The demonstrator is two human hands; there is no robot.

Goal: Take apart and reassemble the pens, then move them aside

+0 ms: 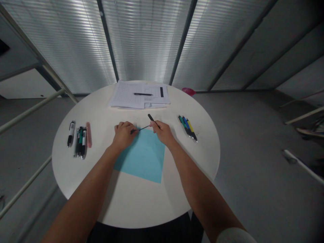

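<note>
Your left hand (123, 134) has its fingers closed on a thin dark rod (143, 128) above the far edge of the blue sheet (143, 157), and the rod's tip points at your right hand (163, 132). Your right fingers grip a black stick (150, 117), tilted; you cannot tell whether it touches the rod. The sheet lies on the round white surface (141, 211), between a row of three coloured pens (186, 125) on your right and a group of pens (80, 139) on your left. Beyond your hands sits a stack of papers (126, 98) with a black pen (143, 94) on top.
</note>
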